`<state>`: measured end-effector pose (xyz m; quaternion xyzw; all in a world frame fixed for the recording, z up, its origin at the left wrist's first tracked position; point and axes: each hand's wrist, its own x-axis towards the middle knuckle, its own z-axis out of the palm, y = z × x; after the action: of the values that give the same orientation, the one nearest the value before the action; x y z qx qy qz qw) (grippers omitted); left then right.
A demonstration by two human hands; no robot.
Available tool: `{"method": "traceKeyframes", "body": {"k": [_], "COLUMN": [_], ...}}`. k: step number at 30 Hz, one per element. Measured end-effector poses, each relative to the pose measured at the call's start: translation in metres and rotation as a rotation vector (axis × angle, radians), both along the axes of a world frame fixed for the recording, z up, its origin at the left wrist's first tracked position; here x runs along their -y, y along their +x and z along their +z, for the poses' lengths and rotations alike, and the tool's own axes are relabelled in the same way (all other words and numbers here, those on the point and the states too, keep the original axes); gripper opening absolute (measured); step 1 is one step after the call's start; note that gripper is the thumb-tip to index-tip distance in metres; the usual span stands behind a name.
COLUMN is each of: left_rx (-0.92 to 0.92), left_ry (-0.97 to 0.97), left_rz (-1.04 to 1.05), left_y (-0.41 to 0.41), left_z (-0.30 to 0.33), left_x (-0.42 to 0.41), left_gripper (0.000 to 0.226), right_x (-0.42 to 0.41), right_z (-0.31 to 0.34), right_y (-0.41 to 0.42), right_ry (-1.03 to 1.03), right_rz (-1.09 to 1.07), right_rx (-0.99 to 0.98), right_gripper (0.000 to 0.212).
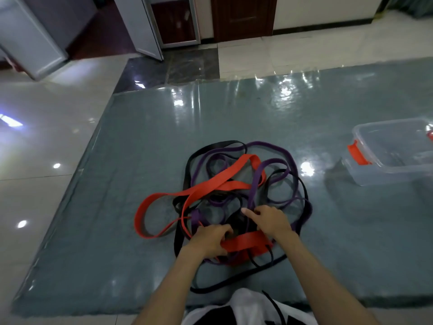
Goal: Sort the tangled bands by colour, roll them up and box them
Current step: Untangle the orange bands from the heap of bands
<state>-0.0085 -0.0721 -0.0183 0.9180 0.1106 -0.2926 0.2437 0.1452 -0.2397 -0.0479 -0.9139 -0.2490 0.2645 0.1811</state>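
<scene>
- Bands (234, 184) lie in one tangled heap on the grey-blue mat (117, 231), toward its near edge and roughly midway between its left and right edges. Red, purple and black strands cross one another throughout.
- Red band (210, 184) is the widest strand. Its long axis runs diagonally from a loop at the near-left of the heap up to a fold at the far-right. A second red section (246, 243) lies crosswise at the near side, directly between both hands.
- Left hand (208, 240) sits at the near-left of the heap. Its fingers are curled and appear to grip the left end of the crosswise red section.
- Right hand (269, 220) rests on the heap just beyond that red section. Its fingers are curled into the black and purple strands with the index finger extended to the left. Whether it grips a strand cannot be told.
- Governing relation: the red section lies at the left fingers, and its free length runs away to the far-left. Judgement: drawing red out calls for a pull toward the near-left edge while the right hand holds the other colours down.
- Clear box (386, 156) with orange latches stands open near the right edge of the mat, well apart from the heap and on the right hand's side.
- Risk, as a judgement: purple loops cross over red and may drag along.
</scene>
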Motion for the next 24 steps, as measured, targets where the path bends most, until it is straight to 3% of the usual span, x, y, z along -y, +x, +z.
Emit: {"method": "traceKeyframes", "body": {"k": [4, 8, 9, 14, 16, 20, 22, 24], "left_rx": [0.032, 0.057, 0.073, 0.022, 0.1, 0.288, 0.254, 0.14], "left_ry": [-0.003, -0.009, 0.003, 0.095, 0.087, 0.05, 0.041, 0.028], "left_rz": [-0.075, -0.069, -0.058, -0.044, -0.005, 0.069, 0.045, 0.014], "left_y": [-0.003, -0.006, -0.007, -0.013, -0.016, -0.014, -0.013, -0.016], "left_z": [0.002, 0.001, 0.001, 0.004, 0.005, 0.016, 0.024, 0.029], "left_x": [0.002, 0.002, 0.002, 0.0, 0.001, -0.007, -0.021, -0.038], "left_gripper": [0.055, 0.032, 0.029, 0.06, 0.053, 0.037, 0.029, 0.027], "right_x": [-0.004, -0.006, -0.006, -0.003, -0.004, -0.008, -0.01, -0.011], "right_z": [0.001, -0.011, -0.014, -0.009, -0.003, 0.006, 0.007, 0.01], "right_y": [0.003, -0.003, -0.003, 0.008, 0.016, 0.033, 0.038, 0.043], "right_ry": [-0.141, -0.256, -0.222, 0.137, 0.246, 0.412, 0.561, 0.778], "right_rz": [0.019, 0.076, 0.069, -0.093, -0.218, -0.459, -0.62, -0.83], "right_rx": [-0.147, -0.253, -0.304, -0.481, -0.472, -0.441, -0.494, -0.679], "right_gripper": [0.077, 0.049, 0.046, 0.038, 0.042, 0.025, 0.019, 0.015]}}
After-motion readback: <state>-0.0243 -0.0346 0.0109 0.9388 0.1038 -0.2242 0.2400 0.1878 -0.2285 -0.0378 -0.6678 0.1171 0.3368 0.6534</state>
